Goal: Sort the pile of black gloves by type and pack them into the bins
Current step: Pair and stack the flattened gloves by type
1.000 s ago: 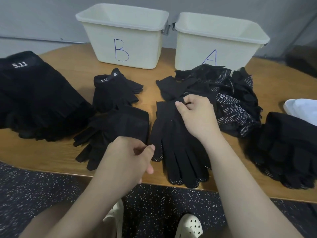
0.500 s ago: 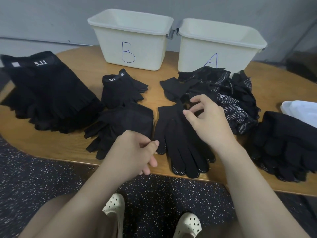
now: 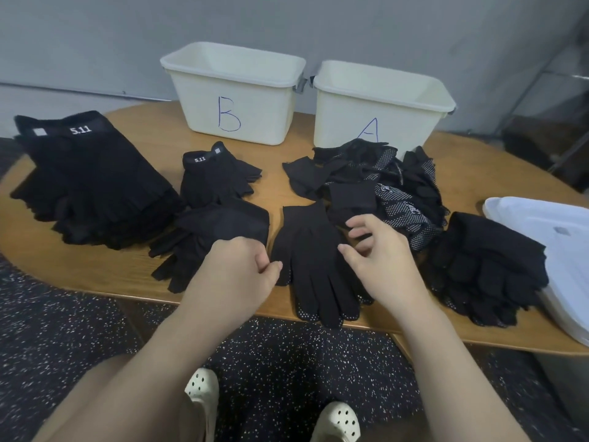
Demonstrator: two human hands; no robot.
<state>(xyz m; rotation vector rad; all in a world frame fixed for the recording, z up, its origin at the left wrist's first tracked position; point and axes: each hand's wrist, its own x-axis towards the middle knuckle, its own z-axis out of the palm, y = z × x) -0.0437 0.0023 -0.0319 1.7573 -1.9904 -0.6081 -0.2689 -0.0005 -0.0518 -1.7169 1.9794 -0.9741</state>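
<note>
- Wooden oval tabletop (image 3: pixel 296 173) was spread with sorted black gloves.
- Dotted black knit glove (image 3: pixel 314 260) lay at six o'clock.
- Right hand (image 3: pixel 385 263) hovered, fingers spread; left hand (image 3: pixel 236 272) was curled, holding nothing.
- Cuffs should be aligned before the cream bins (image 3: pixel 379 122) at twelve o'clock are packed.

Wooden table (image 3: pixel 296 183) with bin B (image 3: pixel 236 97), bin A (image 3: pixel 379 113), black glove piles (image 3: pixel 92 186), white lids (image 3: pixel 548 237)

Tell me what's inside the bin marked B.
Nothing can be seen inside bin B: only the upper part of its pale inner walls shows. Its front wall hides the bottom, so I cannot tell whether any gloves lie there.
</note>
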